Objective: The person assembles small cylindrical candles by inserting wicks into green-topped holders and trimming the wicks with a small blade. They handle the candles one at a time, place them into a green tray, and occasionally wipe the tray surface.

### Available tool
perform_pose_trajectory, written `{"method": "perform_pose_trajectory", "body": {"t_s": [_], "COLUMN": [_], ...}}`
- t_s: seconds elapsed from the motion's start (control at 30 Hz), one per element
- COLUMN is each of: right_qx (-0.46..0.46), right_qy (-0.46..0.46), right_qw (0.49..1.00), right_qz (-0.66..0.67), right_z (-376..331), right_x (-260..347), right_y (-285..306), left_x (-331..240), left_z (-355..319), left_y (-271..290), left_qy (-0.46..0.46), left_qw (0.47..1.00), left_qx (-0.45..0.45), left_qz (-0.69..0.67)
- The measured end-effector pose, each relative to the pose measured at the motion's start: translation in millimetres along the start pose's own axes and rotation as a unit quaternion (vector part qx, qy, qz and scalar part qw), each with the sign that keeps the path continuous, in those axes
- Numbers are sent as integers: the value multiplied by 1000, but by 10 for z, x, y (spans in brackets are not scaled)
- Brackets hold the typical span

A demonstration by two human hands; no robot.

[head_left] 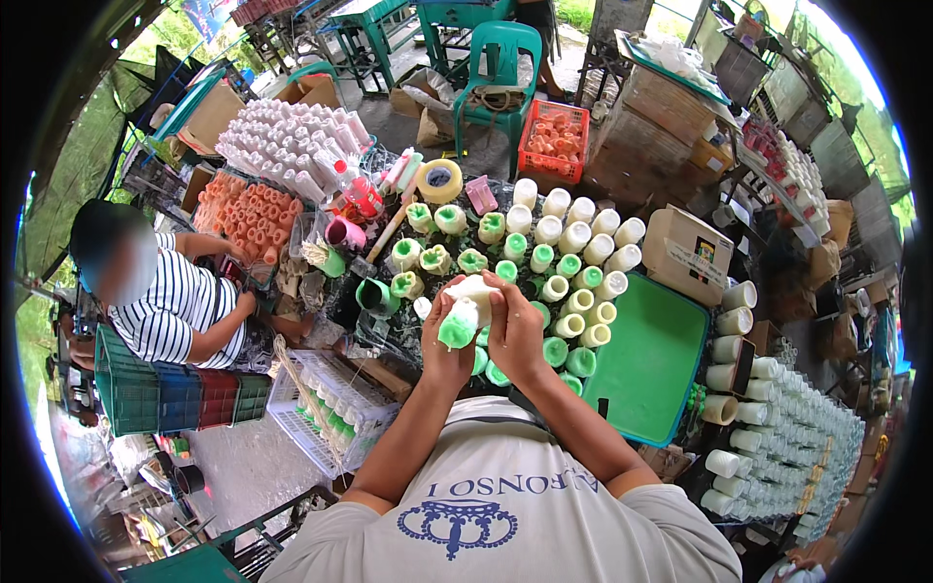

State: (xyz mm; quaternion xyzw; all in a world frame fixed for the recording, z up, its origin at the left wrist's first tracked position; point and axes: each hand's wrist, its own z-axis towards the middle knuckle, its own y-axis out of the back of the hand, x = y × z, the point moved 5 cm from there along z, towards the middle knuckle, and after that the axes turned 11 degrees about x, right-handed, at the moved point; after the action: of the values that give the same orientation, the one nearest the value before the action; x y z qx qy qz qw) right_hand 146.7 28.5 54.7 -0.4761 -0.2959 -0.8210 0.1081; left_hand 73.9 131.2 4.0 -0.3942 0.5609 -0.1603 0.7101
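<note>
Above the dark worktable, both of my hands cup a white wax piece with a green end (458, 327), which looks like a candle. My left hand (446, 352) wraps its left side, the thumb near the top. From the other side my right hand (516, 335) presses its fingers against the white part. Some of the piece is hidden behind my fingers. Green-topped candles (555, 351) stand upright just right of my hands, and several rough green-centred cups (434, 259) are beyond them. Rows of white cylinders (575, 237) fill the table farther right.
A green tray (646, 360) lies at the right, below a cardboard box (686, 255). Tape (439, 181) and a dark green pitcher (376, 297) sit at the left. A striped-shirted person (185, 301) works beside orange pieces (243, 216). A white crate (330, 408) stands low left.
</note>
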Motion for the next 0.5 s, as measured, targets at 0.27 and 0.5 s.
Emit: {"method": "perform_pose_trajectory", "body": {"t_s": [0.27,0.5], "right_qx": [-24,-46], "right_qy": [-128,-206], "right_qw": [973,944], "right_qz": [188,254], "right_z": [-5,-108], "right_x": [-241,-629], "right_y": [-14,-101], "left_x": [343,539], "left_z": [66,113], "left_y": [297,480], "left_qy": [139,185], "left_qw": [972,960], "left_qx": [-35,-79], "left_qz": [-186,-193]}}
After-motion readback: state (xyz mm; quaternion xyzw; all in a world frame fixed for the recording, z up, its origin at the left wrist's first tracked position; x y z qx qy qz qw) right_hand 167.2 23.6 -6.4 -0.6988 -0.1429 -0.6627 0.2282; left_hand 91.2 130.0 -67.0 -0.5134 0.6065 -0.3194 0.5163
